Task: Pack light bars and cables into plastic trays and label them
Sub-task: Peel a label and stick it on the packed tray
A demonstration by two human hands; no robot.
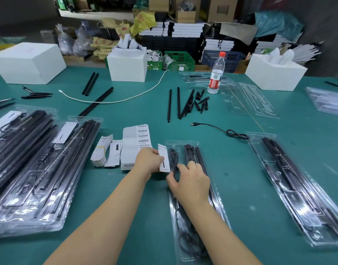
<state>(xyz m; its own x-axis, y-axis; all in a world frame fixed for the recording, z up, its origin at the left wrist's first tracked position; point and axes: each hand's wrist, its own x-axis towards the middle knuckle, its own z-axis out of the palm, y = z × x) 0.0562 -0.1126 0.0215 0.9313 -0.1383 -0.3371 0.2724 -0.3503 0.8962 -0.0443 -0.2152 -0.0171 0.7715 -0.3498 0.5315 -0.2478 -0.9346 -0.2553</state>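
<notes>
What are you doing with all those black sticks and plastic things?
A person is packing light bars into clear plastic trays. The left hand holds a white instruction card at the edge of the middle tray, while the right hand presses on the black cable inside it. Filled trays lie at the left.

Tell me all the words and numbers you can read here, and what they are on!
None can be read for sure.
Card held by the left hand: heading too blurred.
Barcode label sheet: print too small.
Water bottle red label: blurred.
Yellow bag: red mark unclear.
</notes>
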